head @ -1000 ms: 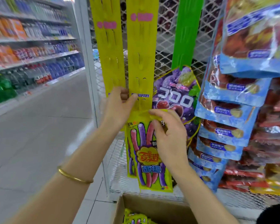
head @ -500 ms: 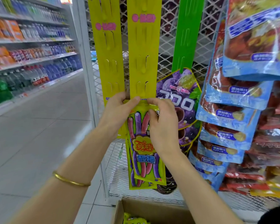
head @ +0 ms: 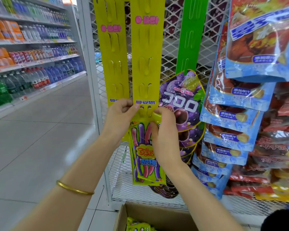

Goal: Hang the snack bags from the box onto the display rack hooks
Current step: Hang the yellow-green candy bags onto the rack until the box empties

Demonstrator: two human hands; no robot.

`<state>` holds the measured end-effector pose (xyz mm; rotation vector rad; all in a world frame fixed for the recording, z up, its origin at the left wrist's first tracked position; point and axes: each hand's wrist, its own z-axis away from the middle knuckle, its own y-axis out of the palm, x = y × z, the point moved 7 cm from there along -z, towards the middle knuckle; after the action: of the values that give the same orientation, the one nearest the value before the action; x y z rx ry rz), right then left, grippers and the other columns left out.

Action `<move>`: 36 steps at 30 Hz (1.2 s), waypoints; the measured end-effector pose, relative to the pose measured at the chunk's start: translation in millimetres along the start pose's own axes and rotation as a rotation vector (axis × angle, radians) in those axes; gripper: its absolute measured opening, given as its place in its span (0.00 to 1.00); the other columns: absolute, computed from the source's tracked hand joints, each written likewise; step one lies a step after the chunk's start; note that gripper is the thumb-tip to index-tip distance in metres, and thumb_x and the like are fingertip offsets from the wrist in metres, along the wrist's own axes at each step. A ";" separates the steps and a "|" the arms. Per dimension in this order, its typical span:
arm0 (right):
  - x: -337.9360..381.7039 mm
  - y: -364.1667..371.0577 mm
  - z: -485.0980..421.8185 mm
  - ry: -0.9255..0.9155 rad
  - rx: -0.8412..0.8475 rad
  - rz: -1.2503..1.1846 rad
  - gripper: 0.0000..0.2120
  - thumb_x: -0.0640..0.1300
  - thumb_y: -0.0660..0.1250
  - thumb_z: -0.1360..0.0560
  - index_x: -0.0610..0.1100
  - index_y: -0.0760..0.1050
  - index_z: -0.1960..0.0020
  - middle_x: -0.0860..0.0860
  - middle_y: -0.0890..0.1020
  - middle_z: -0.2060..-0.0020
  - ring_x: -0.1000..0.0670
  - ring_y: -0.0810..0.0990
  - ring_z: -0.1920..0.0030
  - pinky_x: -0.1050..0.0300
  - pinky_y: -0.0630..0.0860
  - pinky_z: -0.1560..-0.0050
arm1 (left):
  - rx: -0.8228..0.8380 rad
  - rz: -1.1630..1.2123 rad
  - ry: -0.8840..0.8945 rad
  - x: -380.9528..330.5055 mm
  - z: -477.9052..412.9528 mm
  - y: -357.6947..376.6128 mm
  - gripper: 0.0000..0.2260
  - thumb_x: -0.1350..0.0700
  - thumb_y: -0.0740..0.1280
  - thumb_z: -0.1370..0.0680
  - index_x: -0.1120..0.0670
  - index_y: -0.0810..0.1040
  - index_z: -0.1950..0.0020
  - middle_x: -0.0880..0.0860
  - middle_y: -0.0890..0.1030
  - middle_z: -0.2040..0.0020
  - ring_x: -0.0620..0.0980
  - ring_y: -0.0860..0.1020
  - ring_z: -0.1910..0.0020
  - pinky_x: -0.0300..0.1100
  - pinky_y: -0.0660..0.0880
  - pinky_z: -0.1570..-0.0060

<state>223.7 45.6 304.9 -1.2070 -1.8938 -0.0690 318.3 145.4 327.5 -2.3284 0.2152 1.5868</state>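
right grip [head: 163,134] pinches top edge of snack bag [head: 145,157]; bag hangs below it against yellow strip [head: 147,64], by lowest hook [head: 145,110]. left grip [head: 120,114] clamps strip edge just beside. spare bags [head: 137,225] in box [head: 165,214] below.

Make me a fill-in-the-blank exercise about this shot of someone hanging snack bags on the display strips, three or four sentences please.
1. The right hand pinches the top of the snack bag at a hook on the ____ strip.
2. The gold bangle is on the ____ wrist.
3. The neighbouring strip above the purple grape bag is ____.
4. Spare bags lie in a cardboard ____ below.

Missing words: yellow; left; green; box.
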 end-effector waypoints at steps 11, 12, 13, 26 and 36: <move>3.8 -6.8 35.7 -0.079 -0.030 0.170 0.24 0.33 0.59 0.24 0.43 0.59 0.29 0.44 0.62 0.33 0.48 0.73 0.43 0.54 0.76 0.49 | -0.075 -0.123 0.141 7.4 21.8 -1.4 0.18 0.63 0.65 0.23 0.51 0.69 0.35 0.46 0.75 0.44 0.41 0.75 0.48 0.30 0.74 0.51; 2.5 -7.3 42.0 -0.091 -0.033 0.209 0.25 0.32 0.60 0.24 0.42 0.59 0.29 0.43 0.62 0.32 0.45 0.73 0.40 0.53 0.76 0.48 | -0.093 -0.141 0.158 9.0 25.8 -2.9 0.20 0.64 0.65 0.23 0.51 0.67 0.33 0.48 0.73 0.42 0.42 0.74 0.46 0.32 0.74 0.49; 0.7 -8.0 48.5 -0.101 -0.039 0.245 0.25 0.30 0.60 0.25 0.41 0.60 0.29 0.42 0.62 0.31 0.44 0.71 0.37 0.54 0.76 0.45 | -0.108 -0.157 0.176 11.4 30.4 -4.4 0.22 0.64 0.65 0.23 0.51 0.66 0.32 0.49 0.72 0.39 0.43 0.73 0.43 0.34 0.73 0.45; -157.9 67.7 190.9 0.335 0.483 0.137 0.15 0.32 0.62 0.27 0.40 0.72 0.41 0.50 0.71 0.48 0.51 0.74 0.52 0.55 0.72 0.48 | 0.043 -0.320 -0.035 164.1 130.7 -2.0 0.15 0.63 0.65 0.23 0.47 0.69 0.42 0.49 0.71 0.41 0.42 0.74 0.49 0.29 0.72 0.55; -276.5 161.5 323.5 1.055 0.798 0.181 0.08 0.42 0.66 0.25 0.36 0.77 0.54 0.38 0.81 0.49 0.39 0.80 0.48 0.48 0.75 0.48 | 0.190 -0.360 -0.220 213.9 129.7 -1.3 0.13 0.62 0.65 0.25 0.45 0.71 0.46 0.46 0.73 0.45 0.36 0.75 0.55 0.39 0.73 0.48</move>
<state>185.8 83.4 -147.2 -0.5614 -0.7360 0.1225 284.6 201.8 86.1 -1.9041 -0.0959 1.5465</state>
